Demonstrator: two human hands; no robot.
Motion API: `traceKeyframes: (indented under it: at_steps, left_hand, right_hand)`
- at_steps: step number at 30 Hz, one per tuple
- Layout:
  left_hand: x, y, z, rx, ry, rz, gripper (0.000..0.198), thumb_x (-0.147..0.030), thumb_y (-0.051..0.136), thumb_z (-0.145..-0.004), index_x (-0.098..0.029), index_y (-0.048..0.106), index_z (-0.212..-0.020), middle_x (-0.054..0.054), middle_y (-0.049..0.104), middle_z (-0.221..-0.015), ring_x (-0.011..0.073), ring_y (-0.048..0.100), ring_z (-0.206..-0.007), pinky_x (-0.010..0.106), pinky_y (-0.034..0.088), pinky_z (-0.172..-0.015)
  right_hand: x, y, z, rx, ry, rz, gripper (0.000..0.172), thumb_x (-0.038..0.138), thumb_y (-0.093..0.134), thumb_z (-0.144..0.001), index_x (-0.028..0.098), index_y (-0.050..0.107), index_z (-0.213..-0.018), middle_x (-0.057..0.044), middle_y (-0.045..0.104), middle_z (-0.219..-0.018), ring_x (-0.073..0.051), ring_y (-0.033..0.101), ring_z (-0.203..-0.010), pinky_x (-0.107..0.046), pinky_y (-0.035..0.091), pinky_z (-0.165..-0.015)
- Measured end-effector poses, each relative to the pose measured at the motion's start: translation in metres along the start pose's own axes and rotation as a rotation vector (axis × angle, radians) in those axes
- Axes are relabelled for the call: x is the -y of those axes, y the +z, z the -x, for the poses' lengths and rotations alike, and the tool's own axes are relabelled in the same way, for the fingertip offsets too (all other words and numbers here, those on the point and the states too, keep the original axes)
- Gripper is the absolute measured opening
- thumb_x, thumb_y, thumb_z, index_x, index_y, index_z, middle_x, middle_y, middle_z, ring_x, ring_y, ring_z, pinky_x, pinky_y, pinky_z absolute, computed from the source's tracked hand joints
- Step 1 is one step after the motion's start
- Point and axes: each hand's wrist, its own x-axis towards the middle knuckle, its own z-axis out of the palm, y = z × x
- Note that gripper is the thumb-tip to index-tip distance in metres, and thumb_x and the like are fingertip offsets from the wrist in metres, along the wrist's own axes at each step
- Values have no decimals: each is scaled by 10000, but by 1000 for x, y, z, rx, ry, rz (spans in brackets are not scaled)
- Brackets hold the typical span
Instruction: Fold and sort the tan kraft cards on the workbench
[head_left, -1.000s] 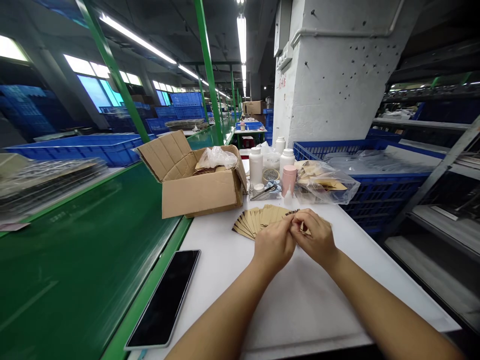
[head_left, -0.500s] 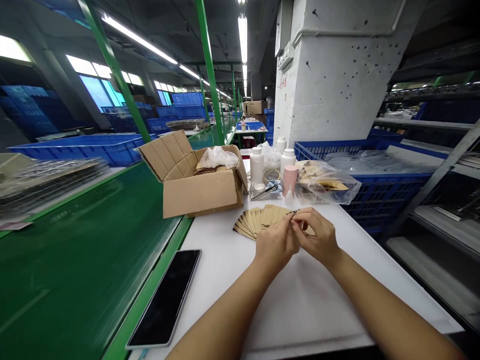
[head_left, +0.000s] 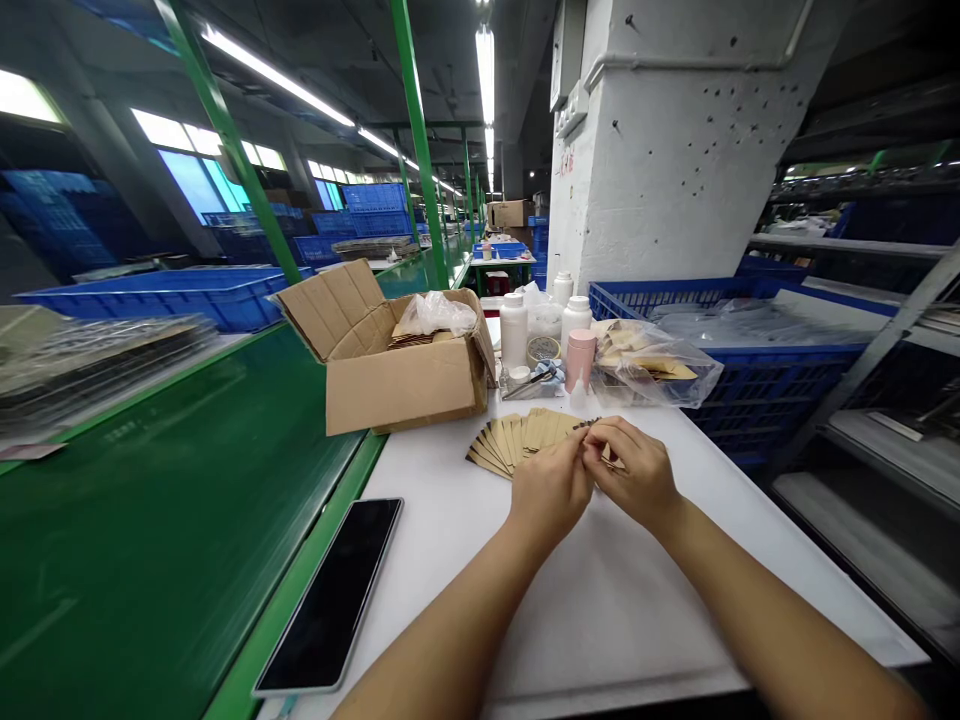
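Kraft sachets (head_left: 517,447) lie fanned on the white tabletop (head_left: 600,610): about a dozen, overlapping too tightly for an exact count, their long axes splaying away from the person toward the far side. Both hands are nearly closed, just right of the fan. The left hand (head_left: 551,490) and the right hand (head_left: 634,475) meet in a pinch, gripping one small kraft packet (head_left: 592,428) (only a thin, dark-edged strip of it shows between the fingers), so which way it points is hidden.

Beyond the fan stand three white bottles (head_left: 514,330), one pink canister (head_left: 580,360) and one roll of tape (head_left: 543,350), with one clear plastic bag (head_left: 652,365) of kraft packets beyond the fan's right end. Left of the fan sits one open cardboard box (head_left: 405,392), flaps raised, and nearer the person lies one black smartphone (head_left: 328,595) — face up, by the tabletop's edge. One green conveyor belt (head_left: 172,510) runs further left; one blue plastic crate (head_left: 780,400) stands to the right.
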Motion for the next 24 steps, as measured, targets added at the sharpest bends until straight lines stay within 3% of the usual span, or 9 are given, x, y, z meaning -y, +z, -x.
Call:
traceKeyframes:
  at_steps: [6,11,18,21,24]
  left_hand:
    - [4,2,-2,9,-30,289,378,-263,352,-892,-289,514,-1232,7,653,-1091,189,619,-961,322,483,-818]
    - [9,8,-5,17,-57,630,327,-234,400,-884,-245,584,-1153,20,637,-1127,178,587,-1029,305,459,-897]
    - [10,11,-10,77,-176,977,292,-248,450,-855,-159,626,-1071,75,631,-1129,228,564,-1076,371,415,-981]
    - [12,11,-12,55,-213,1033,310,-237,472,-835,-131,611,-1092,97,619,-1152,243,552,-1098,385,413,-990]
    - [12,9,-12,-1,-179,931,324,-236,446,-853,-146,591,-1129,88,612,-1169,225,551,-1103,380,416,-992]
  right_hand:
    - [1,-3,-3,17,-9,53,65,116,522,-767,179,530,-781,-21,605,-726,-113,535,-650,-234,434,-598]
    - [0,-5,-4,49,-23,109,52,123,525,-770,175,521,-766,-12,581,-689,-116,534,-640,-234,417,-599]
    - [0,-5,-5,123,-17,138,58,135,498,-789,170,516,-745,-12,579,-709,-114,536,-657,-241,405,-616]
    - [1,-4,-5,149,3,98,65,144,488,-795,176,509,-743,-8,576,-727,-114,525,-672,-249,404,-637]
    - [4,-4,-5,139,182,-81,62,176,494,-794,179,492,-732,0,534,-700,-102,494,-631,-240,401,-596]
